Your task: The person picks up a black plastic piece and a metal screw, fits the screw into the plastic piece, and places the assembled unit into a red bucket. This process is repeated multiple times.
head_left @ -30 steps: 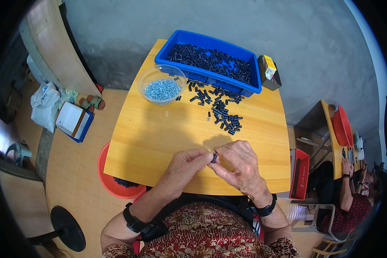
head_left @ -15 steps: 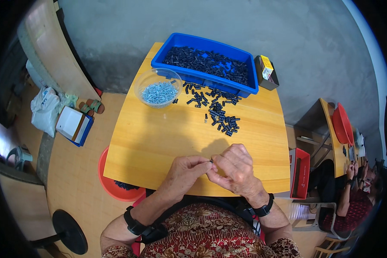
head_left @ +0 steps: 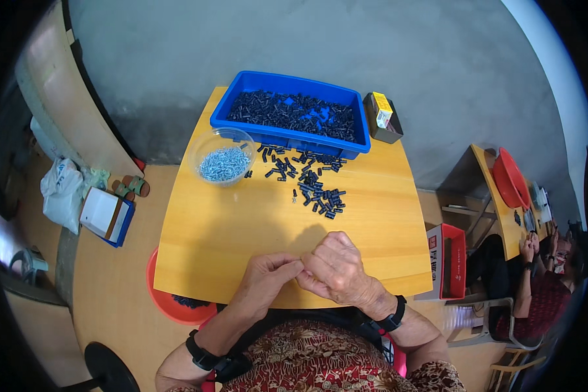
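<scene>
Over the near part of the yellow wooden table [head_left: 242, 228], my left hand [head_left: 265, 279] and my right hand [head_left: 341, 269] meet at the fingertips. Both are closed in a pinch, and what lies between the fingers is hidden now. Beyond them, a loose pile of small black cylindrical pieces [head_left: 320, 196] spreads across the table. A clear round tub [head_left: 196, 151] holds many small silvery screws [head_left: 225, 163]. Behind it stands a blue plastic bin [head_left: 294, 139] full of the same black pieces. One small piece [head_left: 294, 196] lies apart at the pile's left edge.
A dark box [head_left: 387, 132] with a small yellow carton [head_left: 381, 108] stands at the back right corner. Below the table's left edge sits a red basin [head_left: 170, 307] with black pieces. A red-lined carton [head_left: 452, 261] is on the right floor, near another person [head_left: 536, 294] at a second table.
The view has shifted, so the table and its contents appear lower and further left. A dark bit seen between my fingertips earlier is now covered. My hands remain together.
</scene>
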`<action>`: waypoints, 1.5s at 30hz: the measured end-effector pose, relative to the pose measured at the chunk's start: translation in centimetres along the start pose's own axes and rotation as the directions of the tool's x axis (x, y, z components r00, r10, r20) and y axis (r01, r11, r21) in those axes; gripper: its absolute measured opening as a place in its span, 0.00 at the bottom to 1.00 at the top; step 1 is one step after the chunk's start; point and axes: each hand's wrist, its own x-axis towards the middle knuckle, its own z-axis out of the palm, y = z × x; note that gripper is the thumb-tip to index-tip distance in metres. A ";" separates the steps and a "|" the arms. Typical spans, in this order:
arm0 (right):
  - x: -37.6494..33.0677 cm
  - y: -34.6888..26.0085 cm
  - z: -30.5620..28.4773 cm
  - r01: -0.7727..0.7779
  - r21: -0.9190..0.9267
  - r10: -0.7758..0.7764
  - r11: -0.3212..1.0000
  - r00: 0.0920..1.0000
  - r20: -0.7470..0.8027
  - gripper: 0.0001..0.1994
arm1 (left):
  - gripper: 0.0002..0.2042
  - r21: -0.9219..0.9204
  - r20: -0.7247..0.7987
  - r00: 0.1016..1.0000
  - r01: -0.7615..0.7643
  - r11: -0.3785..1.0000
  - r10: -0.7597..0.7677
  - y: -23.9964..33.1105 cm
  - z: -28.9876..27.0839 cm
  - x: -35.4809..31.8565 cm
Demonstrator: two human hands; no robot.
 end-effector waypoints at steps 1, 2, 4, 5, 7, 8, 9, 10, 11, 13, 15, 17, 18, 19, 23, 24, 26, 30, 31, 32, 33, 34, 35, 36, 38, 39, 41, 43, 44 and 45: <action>-0.1 0.0 0.0 -0.001 -0.008 0.001 1.000 1.000 0.017 0.09 | 0.08 -0.008 0.007 1.000 -0.017 1.000 0.017 -0.1 0.0 0.0; 0.0 0.1 -0.1 -0.004 -0.016 0.004 1.000 1.000 0.023 0.10 | 0.08 -0.001 0.007 1.000 -0.023 1.000 0.023 -0.1 -0.1 0.0; 0.1 0.2 -0.3 -0.017 -0.005 0.017 1.000 0.999 0.032 0.10 | 0.08 0.016 0.009 0.999 -0.035 0.999 0.035 -0.1 -0.2 0.2; 0.2 0.1 -0.4 -0.040 0.011 0.039 0.999 0.999 0.028 0.10 | 0.08 0.003 0.020 0.999 -0.028 1.000 0.028 0.1 -0.2 0.2; 0.6 0.0 -0.4 -0.041 0.012 0.041 0.999 0.999 0.017 0.11 | 0.08 -0.002 0.032 0.999 -0.024 1.000 0.024 0.7 -0.2 0.2; 0.7 -0.1 -0.4 -0.050 0.008 0.050 0.999 0.999 0.003 0.12 | 0.08 -0.068 0.015 0.999 -0.035 0.997 0.036 1.2 -0.3 0.1; 0.8 -0.1 -0.5 -0.036 0.018 0.036 0.999 0.999 -0.002 0.12 | 0.09 -0.139 0.000 1.000 -0.024 0.990 0.025 1.8 -0.5 -0.1; 0.8 -0.1 -0.8 -0.047 -0.013 0.047 0.999 0.999 0.016 0.13 | 0.09 -0.131 -0.022 0.999 -0.049 0.990 0.047 2.6 -0.8 -0.3; 0.8 -0.2 -0.8 -0.072 -0.051 0.075 0.996 0.995 0.062 0.14 | 0.09 -0.078 -0.089 0.989 -0.127 0.989 0.120 3.5 -1.4 -0.8; 0.9 0.1 -1.1 -0.039 -0.072 0.042 0.997 0.998 0.042 0.13 | 0.09 -0.008 -0.176 0.964 -0.206 0.979 0.201 5.5 -3.1 -1.9; 0.5 0.6 -1.9 -0.044 -0.137 0.051 0.990 0.998 0.045 0.11 | 0.09 0.098 -0.329 0.880 -0.330 0.939 0.344 7.0 -5.6 -3.3; 0.2 0.9 -2.6 -0.068 -0.121 0.072 0.990 0.997 0.031 0.09 | 0.08 0.139 -0.455 0.807 -0.355 0.925 0.378 7.8 -8.3 -5.1; 0.0 1.0 -3.0 -0.083 -0.115 0.087 0.990 0.996 0.029 0.08 | 0.08 0.162 -0.509 0.737 -0.425 0.890 0.444 7.7 -9.7 -6.2; -0.1 1.0 -3.3 -0.096 -0.104 0.099 0.990 0.995 0.023 0.09 | 0.08 0.181 -0.568 0.711 -0.383 0.906 0.414 7.5 -11.1 -7.2; -0.3 1.0 -4.5 -0.157 -0.144 0.162 0.977 0.986 0.024 0.10 | 0.09 0.183 -0.703 0.625 -0.302 0.935 0.340 4.5 -17.2 -9.4; -0.4 1.0 -4.6 -0.142 -0.143 0.145 0.979 0.989 0.016 0.10 | 0.10 0.145 -0.730 0.627 -0.249 0.958 0.274 3.4 -18.7 -9.7; -0.5 1.0 -5.0 -0.165 -0.181 0.176 0.969 0.983 0.045 0.10 | 0.11 0.161 -0.767 0.602 -0.153 0.975 0.221 1.2 -21.7 -9.8; -1.0 1.0 -5.4 -0.161 -0.219 0.179 0.962 0.982 0.061 0.09 | 0.17 0.056 -0.869 0.495 0.083 0.995 0.008 -3.6 -25.7 -10.0; -1.3 1.0 -5.5 -0.163 -0.207 0.181 0.965 0.981 0.072 0.09 | 0.18 0.087 -0.870 0.492 0.090 0.992 0.031 -4.4 -25.9 -10.3; -1.5 1.2 -5.7 -0.170 -0.208 0.189 0.963 0.979 0.076 0.09 | 0.19 0.103 -0.867 0.497 0.109 0.989 0.036 -4.9 -25.8 -10.4; -2.0 1.3 -6.0 -0.181 -0.210 0.209 0.961 0.971 0.116 0.10 | 0.18 0.075 -0.850 0.525 0.054 0.996 0.036 -5.1 -25.6 -10.6; -2.5 1.6 -6.1 -0.208 -0.249 0.237 0.946 0.967 0.092 0.10 | 0.17 0.043 -0.830 0.557 0.007 0.999 0.032 -4.9 -25.4 -10.7; -3.0 1.9 -6.1 -0.217 -0.255 0.255 0.942 0.959 0.124 0.10 | 0.16 0.022 -0.841 0.541 -0.009 1.000 0.024 -4.8 -25.1 -10.8; -3.4 2.2 -6.1 -0.224 -0.256 0.269 0.940 0.950 0.160 0.11 | 0.15 0.009 -0.851 0.525 -0.026 1.000 0.021 -4.5 -24.8 -10.9; -4.3 2.7 -6.6 -0.289 -0.268 0.346 0.919 0.917 0.197 0.13 | 0.17 0.034 -0.826 0.561 -0.057 0.998 0.060 -3.6 -24.5 -10.9; -4.7 3.0 -6.8 -0.289 -0.292 0.364 0.912 0.898 0.248 0.15 | 0.19 0.039 -0.829 0.555 -0.071 0.997 0.072 -3.3 -24.2 -10.6; -5.4 3.5 -7.3 -0.297 -0.318 0.390 0.900 0.875 0.287 0.16 | 0.19 0.086 -0.801 0.581 -0.124 0.989 0.143 -2.5 -23.5 -9.7; -5.7 3.8 -7.8 -0.306 -0.334 0.425 0.892 0.820 0.384 0.18 | 0.21 0.164 -0.776 0.593 -0.139 0.977 0.215 -1.6 -22.5 -9.2; -5.9 4.0 -7.9 -0.309 -0.332 0.425 0.891 0.826 0.371 0.18 | 0.21 0.168 -0.773 0.597 -0.135 0.976 0.216 -1.2 -22.0 -8.9; -6.0 4.1 -8.1 -0.327 -0.309 0.430 0.893 0.822 0.374 0.18 | 0.20 0.206 -0.751 0.619 -0.109 0.972 0.229 -0.9 -21.4 -8.4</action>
